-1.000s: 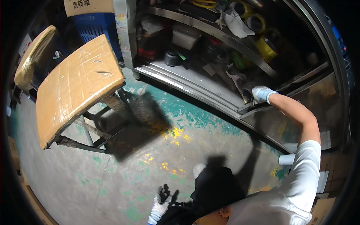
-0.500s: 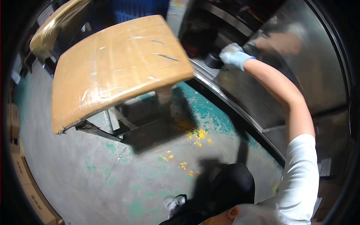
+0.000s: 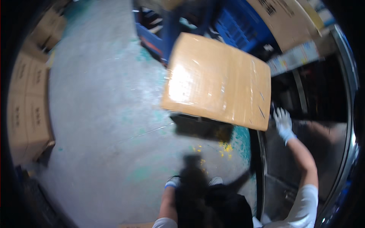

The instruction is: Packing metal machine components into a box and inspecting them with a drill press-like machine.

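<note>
My right hand [image 3: 282, 121], in a white glove with a pale blue cuff, reaches over a shiny metal surface [image 3: 304, 152] at the right. Its fingers are stretched and slightly apart, with nothing visible in them. Just left of the fingertips is the edge of a tan, film-wrapped padded top [image 3: 220, 83] on a dark stand. A small dark thing at the fingertips is too blurred to name. My left hand [image 3: 172, 182] hangs low near my shoe; its glove cuff shows, but its fingers are hidden.
Cardboard boxes [image 3: 28, 102] are stacked at the left. Blue plastic crates [image 3: 243, 26] and a large carton [image 3: 287, 21] stand at the back. A dark opening [image 3: 319, 87] in the metal unit lies beyond my right hand. The grey floor [image 3: 102, 102] has green and yellow paint patches.
My view has swung left, so the padded top now appears further right. My right hand's fingers have gone from curled by a black cylinder to stretched out. My left forearm has come into view.
</note>
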`<state>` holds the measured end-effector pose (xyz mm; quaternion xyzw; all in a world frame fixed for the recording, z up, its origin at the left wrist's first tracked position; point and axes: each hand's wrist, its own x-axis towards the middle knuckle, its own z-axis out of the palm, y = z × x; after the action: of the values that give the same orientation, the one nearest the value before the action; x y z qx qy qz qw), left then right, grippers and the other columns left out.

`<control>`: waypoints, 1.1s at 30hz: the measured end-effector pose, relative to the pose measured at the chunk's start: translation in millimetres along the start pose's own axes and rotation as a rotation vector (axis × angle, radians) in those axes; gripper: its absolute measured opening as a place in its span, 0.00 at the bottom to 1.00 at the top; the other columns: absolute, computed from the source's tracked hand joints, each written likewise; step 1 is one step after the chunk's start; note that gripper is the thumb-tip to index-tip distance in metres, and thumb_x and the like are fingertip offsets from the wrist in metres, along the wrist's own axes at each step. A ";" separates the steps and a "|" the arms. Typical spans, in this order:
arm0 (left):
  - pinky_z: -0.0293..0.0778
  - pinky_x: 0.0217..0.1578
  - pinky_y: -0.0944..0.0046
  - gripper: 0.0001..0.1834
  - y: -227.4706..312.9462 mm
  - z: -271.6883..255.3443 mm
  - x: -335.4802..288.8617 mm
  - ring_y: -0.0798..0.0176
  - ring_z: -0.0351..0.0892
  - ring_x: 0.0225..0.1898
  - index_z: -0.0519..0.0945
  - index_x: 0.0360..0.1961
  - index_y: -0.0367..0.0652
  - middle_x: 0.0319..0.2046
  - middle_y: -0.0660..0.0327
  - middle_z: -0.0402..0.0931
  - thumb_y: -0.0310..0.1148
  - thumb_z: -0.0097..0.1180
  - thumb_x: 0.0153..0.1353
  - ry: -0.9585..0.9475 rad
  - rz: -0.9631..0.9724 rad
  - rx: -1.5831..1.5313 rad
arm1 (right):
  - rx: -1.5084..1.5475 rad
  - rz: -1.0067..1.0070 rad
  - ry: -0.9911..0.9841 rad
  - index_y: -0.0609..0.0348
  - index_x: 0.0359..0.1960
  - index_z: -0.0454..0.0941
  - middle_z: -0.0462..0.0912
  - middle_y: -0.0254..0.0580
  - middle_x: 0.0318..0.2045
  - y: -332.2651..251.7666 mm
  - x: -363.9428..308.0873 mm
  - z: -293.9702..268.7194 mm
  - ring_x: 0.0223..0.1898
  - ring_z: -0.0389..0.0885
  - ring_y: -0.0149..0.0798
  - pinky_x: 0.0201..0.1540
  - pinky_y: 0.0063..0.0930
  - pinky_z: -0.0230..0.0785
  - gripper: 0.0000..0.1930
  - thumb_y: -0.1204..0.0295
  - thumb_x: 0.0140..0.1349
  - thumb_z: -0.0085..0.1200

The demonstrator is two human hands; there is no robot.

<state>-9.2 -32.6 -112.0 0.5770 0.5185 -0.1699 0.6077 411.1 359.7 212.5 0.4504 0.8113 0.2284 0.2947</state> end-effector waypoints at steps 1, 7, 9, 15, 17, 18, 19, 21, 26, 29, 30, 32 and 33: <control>0.66 0.48 0.54 0.26 -56.6 36.9 -13.7 0.51 0.73 0.45 0.75 0.45 0.47 0.44 0.52 0.74 0.52 0.55 0.48 0.056 -0.143 -0.073 | 0.136 -0.123 0.151 0.61 0.54 0.63 0.63 0.52 0.56 -45.4 11.5 -22.5 0.58 0.60 0.48 0.60 0.42 0.49 0.23 0.68 0.54 0.40; 0.66 0.47 0.60 0.23 4.7 -28.9 -149.4 0.53 0.71 0.46 0.75 0.43 0.44 0.43 0.54 0.74 0.49 0.52 0.52 0.477 -0.239 -0.796 | 0.833 -0.059 -0.449 0.64 0.58 0.56 0.53 0.65 0.58 -139.3 -170.6 -145.6 0.60 0.50 0.61 0.61 0.49 0.43 0.40 0.53 0.46 0.52; 0.67 0.46 0.61 0.21 42.0 -48.3 -240.7 0.52 0.72 0.45 0.75 0.43 0.44 0.41 0.53 0.75 0.46 0.52 0.52 0.728 -0.300 -0.902 | 0.816 -0.159 -0.667 0.59 0.58 0.57 0.54 0.63 0.59 -143.9 -247.9 -145.5 0.56 0.58 0.61 0.57 0.48 0.52 0.36 0.56 0.47 0.50; 0.56 0.57 0.59 0.42 104.4 16.5 -512.5 0.48 0.56 0.60 0.63 0.56 0.37 0.58 0.45 0.58 0.60 0.49 0.48 0.574 -0.858 -1.151 | 0.794 -0.289 -0.527 0.58 0.43 0.73 0.71 0.58 0.43 -135.7 -199.4 -216.6 0.46 0.69 0.52 0.48 0.41 0.61 0.28 0.48 0.49 0.48; 0.57 0.56 0.59 0.40 106.8 90.7 -560.8 0.51 0.58 0.59 0.65 0.56 0.42 0.56 0.48 0.61 0.61 0.47 0.49 0.593 -0.990 -1.092 | 0.836 -0.307 -0.513 0.58 0.40 0.74 0.73 0.56 0.39 -122.8 -180.1 -274.7 0.43 0.71 0.51 0.45 0.40 0.62 0.25 0.50 0.49 0.49; 0.61 0.53 0.58 0.33 99.5 211.7 -548.3 0.53 0.64 0.55 0.70 0.52 0.49 0.53 0.53 0.66 0.59 0.44 0.52 0.616 -1.033 -1.083 | 0.839 -0.400 -0.520 0.59 0.39 0.75 0.74 0.56 0.37 -118.5 -173.5 -308.5 0.41 0.72 0.50 0.44 0.39 0.63 0.24 0.51 0.49 0.50; 0.64 0.50 0.57 0.28 112.9 205.4 -570.5 0.53 0.69 0.51 0.74 0.48 0.52 0.49 0.56 0.71 0.59 0.41 0.54 0.455 -1.146 -1.171 | 0.848 -0.374 -0.521 0.59 0.38 0.75 0.75 0.55 0.36 -109.0 -167.6 -330.4 0.39 0.73 0.50 0.42 0.38 0.64 0.23 0.51 0.49 0.50; 0.65 0.49 0.56 0.28 122.5 224.2 -575.4 0.52 0.70 0.50 0.74 0.47 0.49 0.48 0.55 0.71 0.57 0.40 0.54 0.511 -0.986 -1.067 | 0.852 -0.345 -0.540 0.59 0.35 0.76 0.77 0.54 0.32 -90.2 -159.0 -369.1 0.36 0.75 0.48 0.39 0.37 0.66 0.21 0.53 0.49 0.52; 0.65 0.50 0.56 0.28 151.2 142.2 -602.9 0.52 0.70 0.50 0.74 0.48 0.47 0.48 0.55 0.72 0.56 0.41 0.54 0.544 -0.780 -1.000 | 1.291 -0.135 -0.592 0.58 0.18 0.75 0.75 0.39 0.14 -81.0 -118.3 -383.0 0.17 0.71 0.36 0.25 0.29 0.65 0.15 0.58 0.51 0.56; 0.65 0.50 0.56 0.29 122.3 28.6 -677.8 0.51 0.70 0.50 0.74 0.48 0.46 0.48 0.54 0.72 0.56 0.41 0.54 0.537 -0.691 -0.881 | 1.325 -0.041 -0.750 0.53 0.27 0.78 0.78 0.38 0.19 -108.6 -96.0 -302.3 0.22 0.74 0.36 0.29 0.29 0.68 0.10 0.61 0.53 0.55; 0.64 0.50 0.56 0.29 102.9 -18.0 -693.3 0.51 0.70 0.50 0.74 0.48 0.46 0.48 0.54 0.72 0.55 0.41 0.54 0.517 -0.653 -0.792 | 1.352 -0.004 -0.758 0.53 0.27 0.78 0.78 0.38 0.19 -101.7 -99.3 -309.0 0.22 0.74 0.36 0.29 0.29 0.68 0.10 0.61 0.53 0.55; 0.64 0.51 0.55 0.30 86.3 -143.6 -724.1 0.50 0.68 0.52 0.72 0.50 0.43 0.50 0.52 0.70 0.53 0.42 0.54 0.530 -0.613 -0.705 | 1.340 -0.062 -0.727 0.54 0.27 0.78 0.78 0.38 0.20 -107.4 -125.0 -314.4 0.22 0.75 0.36 0.29 0.29 0.68 0.09 0.62 0.53 0.55; 0.64 0.51 0.55 0.32 89.4 -203.4 -734.0 0.49 0.68 0.52 0.70 0.51 0.42 0.50 0.50 0.70 0.54 0.43 0.53 0.538 -0.620 -0.749 | 1.347 -0.076 -0.718 0.54 0.27 0.78 0.79 0.38 0.21 -114.7 -145.8 -318.3 0.23 0.75 0.36 0.30 0.30 0.68 0.09 0.62 0.53 0.55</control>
<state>-322.5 -116.9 582.9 0.1650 0.8258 0.0086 0.5392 186.4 143.8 409.1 0.5513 0.6447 -0.4863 0.2094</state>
